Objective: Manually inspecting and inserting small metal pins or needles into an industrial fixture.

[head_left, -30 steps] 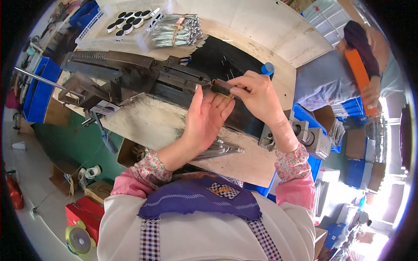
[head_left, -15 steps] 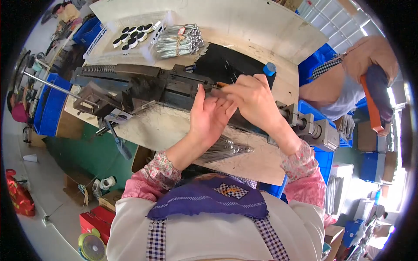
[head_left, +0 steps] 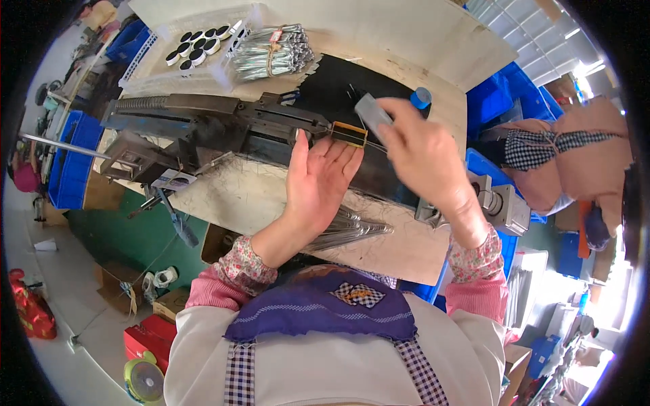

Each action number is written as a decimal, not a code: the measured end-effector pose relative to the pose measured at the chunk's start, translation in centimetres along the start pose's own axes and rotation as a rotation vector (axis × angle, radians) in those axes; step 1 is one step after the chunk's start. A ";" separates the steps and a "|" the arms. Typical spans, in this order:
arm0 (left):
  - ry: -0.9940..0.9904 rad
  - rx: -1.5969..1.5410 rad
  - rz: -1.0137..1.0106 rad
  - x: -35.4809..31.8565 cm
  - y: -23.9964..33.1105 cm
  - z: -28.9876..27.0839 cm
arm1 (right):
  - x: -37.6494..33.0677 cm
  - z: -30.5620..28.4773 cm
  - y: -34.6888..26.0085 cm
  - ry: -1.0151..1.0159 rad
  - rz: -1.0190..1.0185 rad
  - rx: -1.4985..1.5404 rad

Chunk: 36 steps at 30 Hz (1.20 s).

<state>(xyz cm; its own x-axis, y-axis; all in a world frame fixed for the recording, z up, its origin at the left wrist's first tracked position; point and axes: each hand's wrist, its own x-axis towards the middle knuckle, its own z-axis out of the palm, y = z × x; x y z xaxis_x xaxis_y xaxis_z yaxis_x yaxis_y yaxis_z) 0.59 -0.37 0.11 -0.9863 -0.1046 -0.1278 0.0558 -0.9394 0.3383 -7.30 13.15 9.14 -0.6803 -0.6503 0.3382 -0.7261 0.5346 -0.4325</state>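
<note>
My left hand [head_left: 318,179] lies palm up with its fingers stretched out, at the near side of a long dark metal machine [head_left: 271,125]. Just beyond its fingertips is a small rectangular frame with a yellow rim [head_left: 350,128] at the machine's end; whether they touch it I cannot tell. My right hand [head_left: 426,152], somewhat smeared by motion, is closed around a grey rectangular block [head_left: 372,112] that sticks out to the left above the machine. Below my left hand a fan of thin metal wires [head_left: 355,230] lies on the wooden bench [head_left: 271,193].
At the back stand a clear plastic crate [head_left: 152,71] with several black-and-white round pieces and a tied bundle of metal rods [head_left: 274,53]. A blue cap [head_left: 421,97] sits beyond my right hand. At the right, another person [head_left: 586,145] is near blue bins [head_left: 491,95].
My right hand has moved right and now shows the grey block in its grip. The yellow-rimmed frame has come into fuller view. The other person has moved down in the picture.
</note>
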 end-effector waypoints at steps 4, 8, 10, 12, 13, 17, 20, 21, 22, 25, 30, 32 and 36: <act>-0.019 0.021 0.028 0.0 -0.2 0.4 | -0.7 2.1 -0.2 -0.210 -0.061 -0.278; 0.017 0.052 -0.038 0.0 0.4 1.4 | -0.4 2.3 -1.1 -0.246 -0.082 -0.254; 0.048 0.043 -0.062 0.1 0.6 1.6 | -0.3 2.9 -0.8 -0.134 -0.299 -0.434; 0.004 0.139 -0.038 0.5 0.6 1.3 | -0.5 3.2 0.0 -0.088 -0.320 -0.469; -0.001 0.139 -0.058 0.6 0.8 0.9 | -0.4 3.2 0.4 -0.076 -0.322 -0.449; 0.006 0.194 -0.072 0.8 -0.1 -0.3 | -3.9 2.4 0.2 -0.146 -0.160 -0.244; 0.047 0.073 0.000 0.6 -3.1 -1.7 | -9.7 3.8 1.9 -0.246 -0.024 -0.033; 0.068 0.076 -0.030 0.9 -4.0 -2.3 | -11.4 4.8 2.4 -0.361 0.111 -0.029; 0.088 0.075 -0.072 1.1 -4.8 -2.6 | -12.8 5.5 2.5 -0.476 0.260 -0.031; 0.032 0.253 -0.102 -1.6 -4.9 -2.9 | -13.7 8.9 3.0 -0.456 0.324 0.045; -0.581 1.099 0.214 -9.8 3.9 -4.1 | -14.4 11.6 5.0 -0.358 0.301 0.176; 0.056 2.414 0.768 -12.8 7.2 -6.5 | -14.9 10.9 5.3 -0.300 0.385 0.344; 0.974 2.604 0.528 -18.3 18.8 -18.4 | -15.0 8.9 4.7 -0.140 0.388 0.440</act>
<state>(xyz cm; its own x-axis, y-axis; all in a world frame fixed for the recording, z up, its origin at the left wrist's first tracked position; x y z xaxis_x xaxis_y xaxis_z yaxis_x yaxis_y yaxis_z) 22.57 -22.15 -8.38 -0.6893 -0.6325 0.3533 -0.6566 0.7515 0.0643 0.40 20.58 -5.40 -0.8460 -0.5329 -0.0138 -0.2970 0.4927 -0.8180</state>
